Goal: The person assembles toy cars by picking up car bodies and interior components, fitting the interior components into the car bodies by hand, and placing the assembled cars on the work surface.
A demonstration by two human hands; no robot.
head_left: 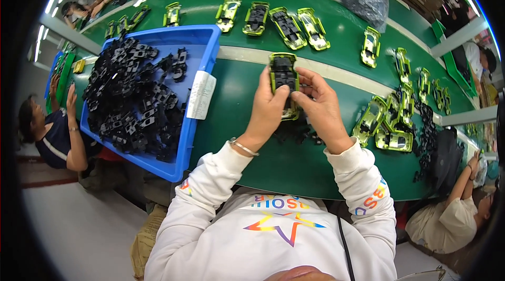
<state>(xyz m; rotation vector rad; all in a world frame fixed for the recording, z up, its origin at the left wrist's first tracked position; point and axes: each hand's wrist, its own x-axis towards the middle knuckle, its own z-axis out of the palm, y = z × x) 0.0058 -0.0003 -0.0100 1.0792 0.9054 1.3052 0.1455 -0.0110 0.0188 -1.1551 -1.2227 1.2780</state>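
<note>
Left hand (268,103) and right hand (322,106) have both got a grip on a lime-and-black toy car body (284,73), thumbs on its black side, over the green table (226,99). Blue bin (181,156) heaped with black parts (131,102) sits left, more lime bodies (394,140) kinda piled up right.

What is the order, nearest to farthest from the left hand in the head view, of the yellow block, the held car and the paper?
1. Held car: touching the left hand.
2. Paper: left, on the blue tray's right side.
3. Yellow block: far left, beyond the tray.
</note>
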